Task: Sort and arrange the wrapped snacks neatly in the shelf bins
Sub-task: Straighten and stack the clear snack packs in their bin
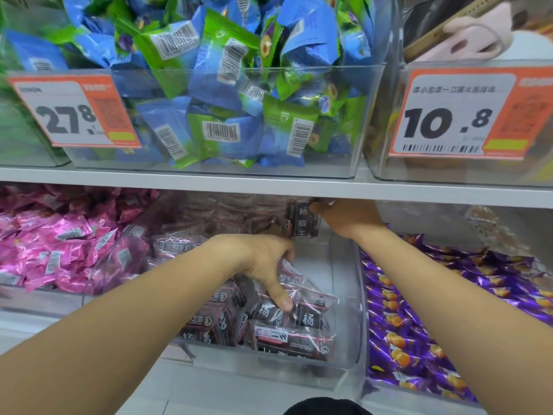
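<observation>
Both my hands reach into a clear plastic bin [344, 366] on the lower shelf, part-filled with dark, pink-edged wrapped snacks [287, 339]. My left hand [263, 262] lies on the pile at the front, thumb pressing a packet, fingers curled round packets behind it. My right hand [347, 218] is far back under the upper shelf, pinching one dark packet [302, 221] upright. The right side of the bin floor is bare.
A bin of pink wrapped snacks [54, 244] stands to the left, a bin of purple wrapped snacks [419, 310] to the right. The upper shelf edge [209, 182] hangs just above my right hand, bearing a bin of blue and green packets [227, 94] and price tags [71, 112].
</observation>
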